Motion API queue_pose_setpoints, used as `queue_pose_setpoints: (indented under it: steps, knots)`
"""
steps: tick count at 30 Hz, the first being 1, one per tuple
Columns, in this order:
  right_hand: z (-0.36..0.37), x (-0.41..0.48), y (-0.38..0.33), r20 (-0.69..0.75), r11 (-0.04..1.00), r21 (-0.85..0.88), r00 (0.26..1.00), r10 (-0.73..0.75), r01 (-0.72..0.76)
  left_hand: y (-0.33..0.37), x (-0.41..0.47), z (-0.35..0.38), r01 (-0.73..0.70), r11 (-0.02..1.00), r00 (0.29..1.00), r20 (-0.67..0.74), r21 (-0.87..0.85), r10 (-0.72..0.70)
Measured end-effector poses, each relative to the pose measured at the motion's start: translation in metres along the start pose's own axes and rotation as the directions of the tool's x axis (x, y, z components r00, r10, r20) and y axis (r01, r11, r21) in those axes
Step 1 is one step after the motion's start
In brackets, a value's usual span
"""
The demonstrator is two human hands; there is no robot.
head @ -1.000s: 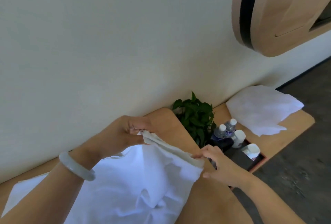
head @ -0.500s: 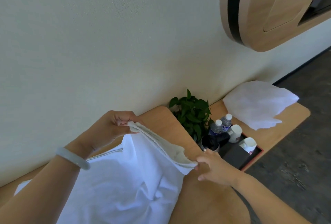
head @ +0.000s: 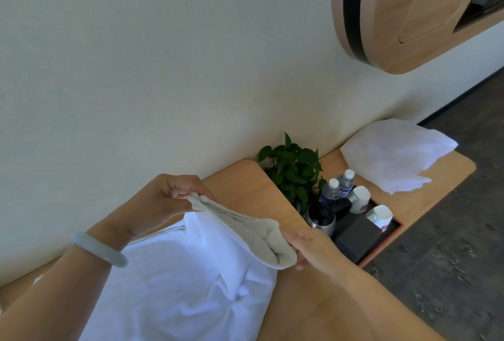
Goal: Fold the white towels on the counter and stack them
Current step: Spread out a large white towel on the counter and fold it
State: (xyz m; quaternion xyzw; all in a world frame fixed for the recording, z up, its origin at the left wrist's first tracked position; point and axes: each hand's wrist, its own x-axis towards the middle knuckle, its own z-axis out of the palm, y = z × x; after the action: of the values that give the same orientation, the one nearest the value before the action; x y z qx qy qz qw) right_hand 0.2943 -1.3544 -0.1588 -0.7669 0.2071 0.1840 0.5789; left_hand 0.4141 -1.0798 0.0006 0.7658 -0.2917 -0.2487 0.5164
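A white towel (head: 191, 280) lies rumpled over the wooden counter (head: 245, 185), its far edge lifted into a doubled fold. My left hand (head: 166, 198) pinches one corner of that edge near the wall. The other end of the fold is gripped by my right hand (head: 313, 248), which hovers above the counter. Between the two hands the edge sags slightly. A second white towel (head: 392, 152) rests spread on the lower counter section at the far right, apart from both hands.
A potted green plant (head: 294, 171) stands against the wall just past the counter's end. Beside it a dark tray (head: 381, 242) holds a kettle (head: 321, 218), two water bottles (head: 338, 185), cups and a black box. A wooden wall unit (head: 409, 13) hangs overhead. Dark floor lies to the right.
Both hands have lifted the towel's edge a little and drawn it wider; the fold between them now gapes open and looks thicker at my right hand.
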Motion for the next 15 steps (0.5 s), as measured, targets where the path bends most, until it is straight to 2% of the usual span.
queue_pose_setpoints:
  steps: [3,6,9,12,15]
  knots:
    - [0.007,0.012,-0.010,-0.113,0.971,-0.239,0.992,-0.054,0.026,0.001,-0.001,0.000,-0.002,1.000,1.000,-0.009,-0.004,0.002]
    - [0.018,0.022,-0.022,-0.051,0.928,-0.372,0.999,-0.014,-0.006,0.006,-0.003,-0.001,-0.006,1.000,1.000,-0.024,-0.022,0.006]
    - [0.002,0.030,-0.030,-0.060,0.851,-0.517,0.996,0.068,-0.089,0.011,-0.005,-0.008,-0.001,1.000,1.000,-0.031,-0.013,0.001]
    - [-0.049,0.011,-0.038,-0.130,0.807,-0.536,0.969,0.210,-0.247,0.011,0.000,-0.028,0.005,1.000,0.986,-0.169,0.014,-0.003]
    - [-0.083,-0.024,-0.046,-0.182,0.882,-0.376,0.956,0.231,-0.284,0.007,0.026,-0.038,0.103,0.976,0.956,-0.289,0.193,-0.043]
